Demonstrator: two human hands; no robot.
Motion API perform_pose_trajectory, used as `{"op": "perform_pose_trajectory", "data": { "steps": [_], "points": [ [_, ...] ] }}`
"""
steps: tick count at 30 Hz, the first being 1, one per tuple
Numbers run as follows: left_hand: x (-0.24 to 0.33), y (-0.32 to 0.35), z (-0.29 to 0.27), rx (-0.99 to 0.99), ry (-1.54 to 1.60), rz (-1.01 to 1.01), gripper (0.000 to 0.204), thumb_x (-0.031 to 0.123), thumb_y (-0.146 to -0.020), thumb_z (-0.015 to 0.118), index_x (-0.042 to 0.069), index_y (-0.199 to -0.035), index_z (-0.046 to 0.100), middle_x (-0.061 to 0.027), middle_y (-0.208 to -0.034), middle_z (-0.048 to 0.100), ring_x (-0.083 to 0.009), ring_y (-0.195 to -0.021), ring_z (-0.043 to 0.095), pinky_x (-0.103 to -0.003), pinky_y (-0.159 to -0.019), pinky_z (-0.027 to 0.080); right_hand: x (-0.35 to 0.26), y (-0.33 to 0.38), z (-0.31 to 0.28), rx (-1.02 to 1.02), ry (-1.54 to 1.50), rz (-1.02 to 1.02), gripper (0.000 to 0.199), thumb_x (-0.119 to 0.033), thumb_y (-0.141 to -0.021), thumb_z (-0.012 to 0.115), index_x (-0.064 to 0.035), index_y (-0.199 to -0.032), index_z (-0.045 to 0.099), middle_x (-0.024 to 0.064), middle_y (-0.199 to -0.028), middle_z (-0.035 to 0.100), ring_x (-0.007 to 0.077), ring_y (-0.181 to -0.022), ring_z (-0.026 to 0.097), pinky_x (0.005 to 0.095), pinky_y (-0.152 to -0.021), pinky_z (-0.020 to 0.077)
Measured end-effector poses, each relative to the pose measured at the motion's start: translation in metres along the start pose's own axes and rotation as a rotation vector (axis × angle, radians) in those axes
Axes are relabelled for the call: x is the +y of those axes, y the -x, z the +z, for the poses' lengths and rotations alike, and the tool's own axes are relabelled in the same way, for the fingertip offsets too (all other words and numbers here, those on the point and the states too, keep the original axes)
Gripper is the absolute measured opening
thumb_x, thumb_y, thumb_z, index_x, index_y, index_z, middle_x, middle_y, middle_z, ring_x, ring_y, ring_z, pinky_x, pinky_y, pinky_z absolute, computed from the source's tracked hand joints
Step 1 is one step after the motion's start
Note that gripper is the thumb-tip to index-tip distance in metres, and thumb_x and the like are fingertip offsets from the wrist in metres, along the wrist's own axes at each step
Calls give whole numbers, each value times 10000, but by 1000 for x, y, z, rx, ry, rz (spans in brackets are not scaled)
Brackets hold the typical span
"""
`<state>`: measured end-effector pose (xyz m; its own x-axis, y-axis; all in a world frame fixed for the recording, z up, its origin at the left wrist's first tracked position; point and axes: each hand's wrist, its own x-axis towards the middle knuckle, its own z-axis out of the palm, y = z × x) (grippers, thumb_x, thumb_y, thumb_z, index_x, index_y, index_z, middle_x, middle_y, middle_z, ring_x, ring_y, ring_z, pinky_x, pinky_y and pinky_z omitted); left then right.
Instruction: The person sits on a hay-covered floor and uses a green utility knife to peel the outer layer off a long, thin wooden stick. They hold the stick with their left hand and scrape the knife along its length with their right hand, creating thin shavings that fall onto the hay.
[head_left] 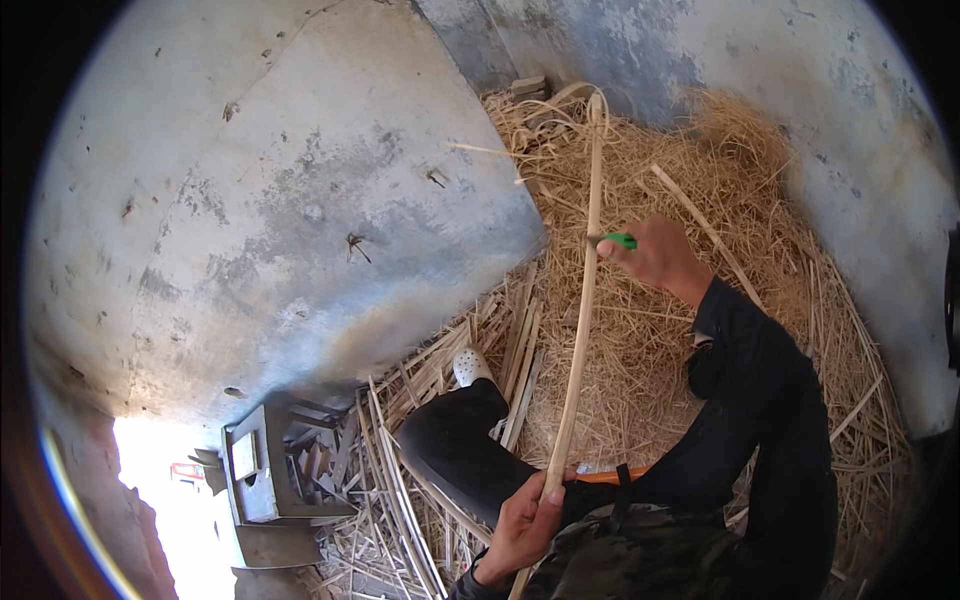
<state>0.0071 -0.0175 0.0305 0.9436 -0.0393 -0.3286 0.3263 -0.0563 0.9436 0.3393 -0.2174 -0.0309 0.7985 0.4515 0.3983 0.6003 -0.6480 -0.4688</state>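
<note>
pale strip [581, 350] running near to far over shavings [655, 355]
left hand [525, 522] curls its grip around the near part; right hand [660, 258] pinches a green-handled tool [622, 241] in its grip, tip at the strip's far part.

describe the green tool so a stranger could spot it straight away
Find the big spread of straw, then the long pale strip running up across it. By the strip's upper half is the right hand, and the tool pokes out of it toward the strip. Its bright green sets it apart from the tan straw.
</note>
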Motion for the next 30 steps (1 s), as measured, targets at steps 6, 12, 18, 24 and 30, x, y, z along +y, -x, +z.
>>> {"op": "perform_pose_trajectory", "data": {
  "steps": [6, 12, 18, 24, 30],
  "points": [
    [-5, -1, -4, 24, 65, -34, 339, 236, -1010, 472, -2, -1251, 483, 89, -613, 389, 1, -510, 324, -194, -456, 227, -41, 31, 23, 40, -91, -295, 797, -854, -801, 334, -144, -535, 579, -66, -406, 330, 100, -335, 339, 309, -332, 275],
    [-4, 3, 1, -6, 3, 27, 312, 189, -1019, 466, 9, -1272, 502, 95, -655, 401, 14, -574, 328, -174, -515, 240, 5, -1, 9, -37, 0, 75, 768, -820, -831, 347, -151, -500, 530, -35, -391, 321, 115, -335, 326, 308, -344, 277],
    [-9, 10, -9, -27, 58, -90, 341, 170, -1008, 480, 2, -1304, 472, 17, -912, 522, -18, -783, 434, -183, -707, 371, -27, 7, 9, 5, -55, -106, 813, -829, -832, 300, -121, -504, 525, -30, -398, 319, 137, -335, 325, 330, -345, 263],
    [-10, 10, -5, -73, 8, -32, 336, 158, -1005, 473, 5, -1303, 471, 19, -949, 524, -18, -797, 429, -184, -730, 372, 34, -18, 3, 187, 178, -254, 778, -804, -845, 349, -121, -524, 537, -31, -409, 315, 141, -351, 300, 337, -353, 244],
    [-22, 19, -7, -153, 64, -89, 346, 178, -1004, 487, 11, -1304, 444, 71, -686, 425, -7, -587, 360, -184, -521, 279, 98, -50, -21, 190, 121, 144, 739, -788, -833, 427, -134, -491, 467, -47, -432, 297, 111, -377, 312, 332, -360, 228]
  ]
}}
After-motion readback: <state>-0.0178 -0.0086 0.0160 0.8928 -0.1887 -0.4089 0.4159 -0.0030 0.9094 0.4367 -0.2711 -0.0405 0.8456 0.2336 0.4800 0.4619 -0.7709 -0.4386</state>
